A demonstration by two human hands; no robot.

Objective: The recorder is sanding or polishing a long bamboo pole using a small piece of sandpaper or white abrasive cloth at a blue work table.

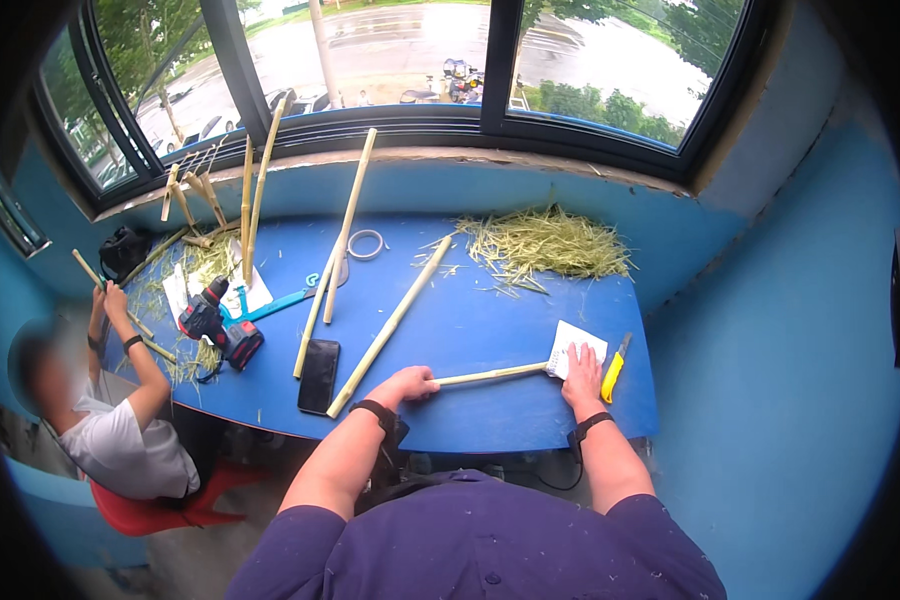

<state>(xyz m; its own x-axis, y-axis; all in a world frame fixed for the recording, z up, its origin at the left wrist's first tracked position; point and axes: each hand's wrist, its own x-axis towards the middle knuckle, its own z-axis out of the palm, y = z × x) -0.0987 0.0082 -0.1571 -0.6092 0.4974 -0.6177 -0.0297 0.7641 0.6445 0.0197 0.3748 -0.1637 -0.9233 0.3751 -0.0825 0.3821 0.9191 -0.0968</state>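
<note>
My left hand (406,384) grips one end of a short pale bamboo stick (490,375) that lies along the near edge of the blue table (480,320). My right hand (582,372) presses down on the stick's other end, over a white sheet of paper (576,342). A yellow utility knife (615,368) lies just right of that hand. A long bamboo pole (390,328) runs diagonally past my left hand, and a black phone (319,375) lies to its left.
A pile of straw-like shavings (547,243) covers the far right of the table. More bamboo poles (348,225) lean on the window sill. A red and black cordless drill (216,322) and a tape roll (366,244) lie at left, where a seated person (120,420) handles sticks.
</note>
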